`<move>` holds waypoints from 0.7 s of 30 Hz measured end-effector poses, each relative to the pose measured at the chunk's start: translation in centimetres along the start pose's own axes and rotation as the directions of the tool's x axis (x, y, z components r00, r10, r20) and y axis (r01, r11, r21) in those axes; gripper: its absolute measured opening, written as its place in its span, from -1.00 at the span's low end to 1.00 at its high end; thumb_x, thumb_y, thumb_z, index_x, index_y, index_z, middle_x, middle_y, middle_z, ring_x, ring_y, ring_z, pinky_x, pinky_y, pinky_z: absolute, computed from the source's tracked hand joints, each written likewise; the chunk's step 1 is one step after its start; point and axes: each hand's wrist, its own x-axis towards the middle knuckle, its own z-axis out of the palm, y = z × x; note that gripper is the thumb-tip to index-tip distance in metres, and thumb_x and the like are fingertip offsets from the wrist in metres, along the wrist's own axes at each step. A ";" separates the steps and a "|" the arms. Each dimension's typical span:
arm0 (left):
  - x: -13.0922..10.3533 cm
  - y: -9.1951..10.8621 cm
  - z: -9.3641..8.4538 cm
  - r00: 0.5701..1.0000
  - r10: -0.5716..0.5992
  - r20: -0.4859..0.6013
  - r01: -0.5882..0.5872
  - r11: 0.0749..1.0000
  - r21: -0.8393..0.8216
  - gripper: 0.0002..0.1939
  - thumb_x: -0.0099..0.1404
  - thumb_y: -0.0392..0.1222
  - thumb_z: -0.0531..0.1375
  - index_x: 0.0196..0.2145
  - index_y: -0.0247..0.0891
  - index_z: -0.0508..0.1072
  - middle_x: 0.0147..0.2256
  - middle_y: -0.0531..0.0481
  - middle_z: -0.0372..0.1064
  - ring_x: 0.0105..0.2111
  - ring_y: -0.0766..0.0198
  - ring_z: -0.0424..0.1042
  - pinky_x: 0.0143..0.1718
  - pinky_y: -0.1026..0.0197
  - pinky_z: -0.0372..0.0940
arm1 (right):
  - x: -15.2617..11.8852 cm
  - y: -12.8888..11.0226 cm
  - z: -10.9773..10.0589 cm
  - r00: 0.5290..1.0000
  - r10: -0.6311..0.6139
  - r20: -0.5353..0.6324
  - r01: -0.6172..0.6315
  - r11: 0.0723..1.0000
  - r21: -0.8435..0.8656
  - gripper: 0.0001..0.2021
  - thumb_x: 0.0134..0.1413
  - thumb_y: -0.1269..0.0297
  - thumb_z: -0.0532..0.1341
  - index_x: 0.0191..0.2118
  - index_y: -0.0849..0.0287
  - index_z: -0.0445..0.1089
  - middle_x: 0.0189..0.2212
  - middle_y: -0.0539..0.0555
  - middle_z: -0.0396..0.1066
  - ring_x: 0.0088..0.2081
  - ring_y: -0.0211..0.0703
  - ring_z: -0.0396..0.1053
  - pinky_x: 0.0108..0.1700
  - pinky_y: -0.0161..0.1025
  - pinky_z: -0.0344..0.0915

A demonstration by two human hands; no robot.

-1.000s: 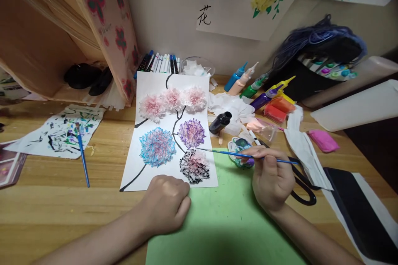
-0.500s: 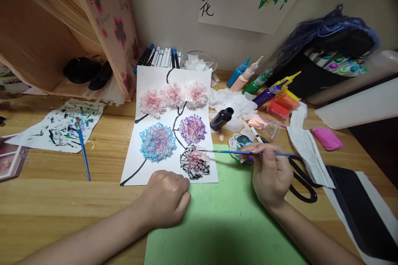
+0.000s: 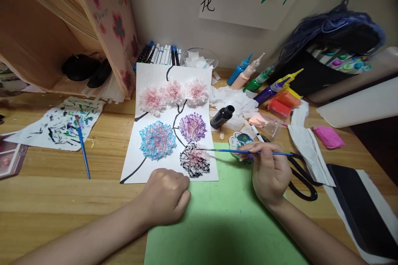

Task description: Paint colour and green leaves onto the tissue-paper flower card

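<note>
My right hand [image 3: 271,170] pinches a thin blue paintbrush [image 3: 228,151], held level and pointing left. Its tip touches or hovers at the upper edge of a ruffled paper flower with black-painted edges [image 3: 195,160]. That flower sits at the lower right of a white sheet [image 3: 130,140]. My left hand [image 3: 169,194], closed in a fist, rests on the sheet's bottom edge; whether anything is inside it is hidden. Also on the sheet are a blue-edged flower [image 3: 157,140], a purple-edged flower [image 3: 192,127], several pink flowers [image 3: 172,92] and black painted stems.
An uncapped black bottle [image 3: 222,116] and a paint-smeared palette [image 3: 241,143] stand right of the sheet. Black scissors [image 3: 301,178] lie beside my right hand. Paint bottles [image 3: 239,70] line the back. Another brush [image 3: 82,147] rests on a stained tissue [image 3: 59,128] at left.
The view has shifted very slightly. Both hands and the brush keep almost the same place against the sheet, with the brush tip still at the black-edged flower.
</note>
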 end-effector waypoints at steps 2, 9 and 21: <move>0.0 0.0 0.0 1.000 0.002 0.002 -0.002 1.000 -0.001 -0.79 0.08 -0.34 -0.05 -0.66 -0.25 0.23 -0.69 0.04 0.24 -0.69 0.32 0.16 -0.58 0.21 -0.12 | 0.0 0.0 0.0 0.999 -0.039 -0.023 0.039 0.999 -0.002 -0.81 0.22 0.31 0.04 -0.38 0.16 0.34 -0.46 0.02 0.40 -0.37 -0.19 0.41 -0.43 -0.25 0.30; 0.1 0.0 0.0 1.000 0.003 0.017 -0.003 1.000 0.001 -0.78 0.08 -0.34 -0.04 -0.67 -0.25 0.24 -0.70 0.03 0.23 -0.69 0.32 0.14 -0.58 0.22 -0.14 | -0.2 0.1 0.0 0.973 -0.215 0.082 0.219 0.975 -0.042 -0.82 0.21 0.32 0.03 -0.35 0.12 0.35 -0.52 0.04 0.40 -0.44 -0.14 0.38 -0.47 -0.18 0.27; 0.2 0.0 -0.1 1.000 0.001 0.019 -0.001 1.000 0.002 -0.78 0.08 -0.34 -0.04 -0.67 -0.25 0.24 -0.70 0.03 0.22 -0.69 0.32 0.14 -0.58 0.23 -0.14 | 0.2 0.0 -0.1 0.949 -0.316 0.006 0.316 0.947 -0.063 -0.79 0.21 0.32 0.01 -0.37 0.11 0.35 -0.54 0.02 0.39 -0.49 -0.14 0.35 -0.49 -0.16 0.22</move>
